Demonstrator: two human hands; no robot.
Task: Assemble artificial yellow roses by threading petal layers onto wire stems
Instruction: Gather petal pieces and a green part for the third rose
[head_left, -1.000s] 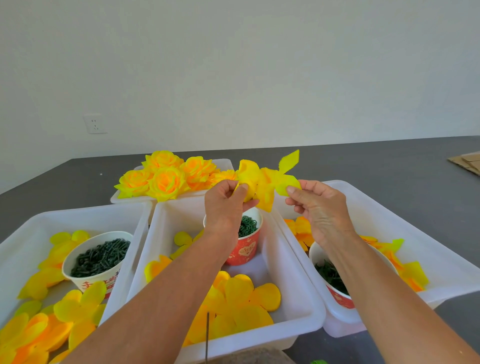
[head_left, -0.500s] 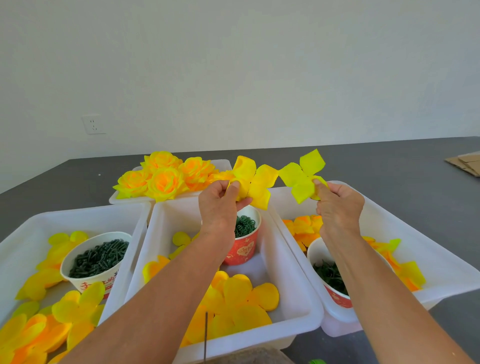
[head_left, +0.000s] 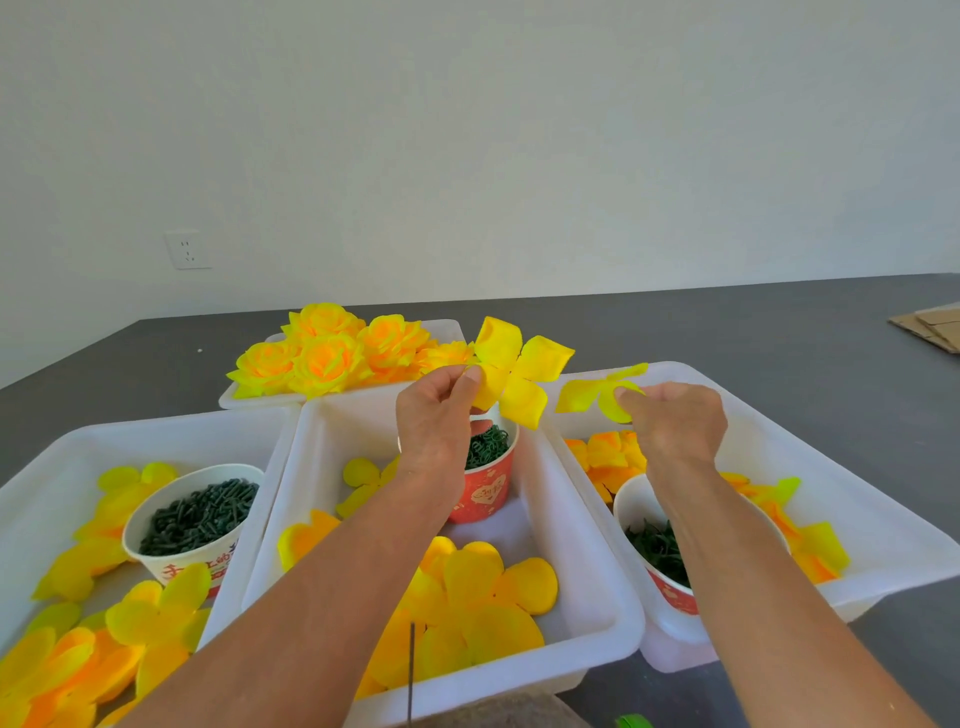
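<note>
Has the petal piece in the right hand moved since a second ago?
Yes. The right hand has carried its petal layer rightward, away from the left hand's petal layer, and it now hangs over the right bin.

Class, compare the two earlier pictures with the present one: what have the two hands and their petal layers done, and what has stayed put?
The right hand pulled its petal layer free of the left hand's petal layer, carried it right, then lowered it over the right-hand bin. The left hand keeps pinching its layer above the red cup. The finished roses have not moved.
</note>
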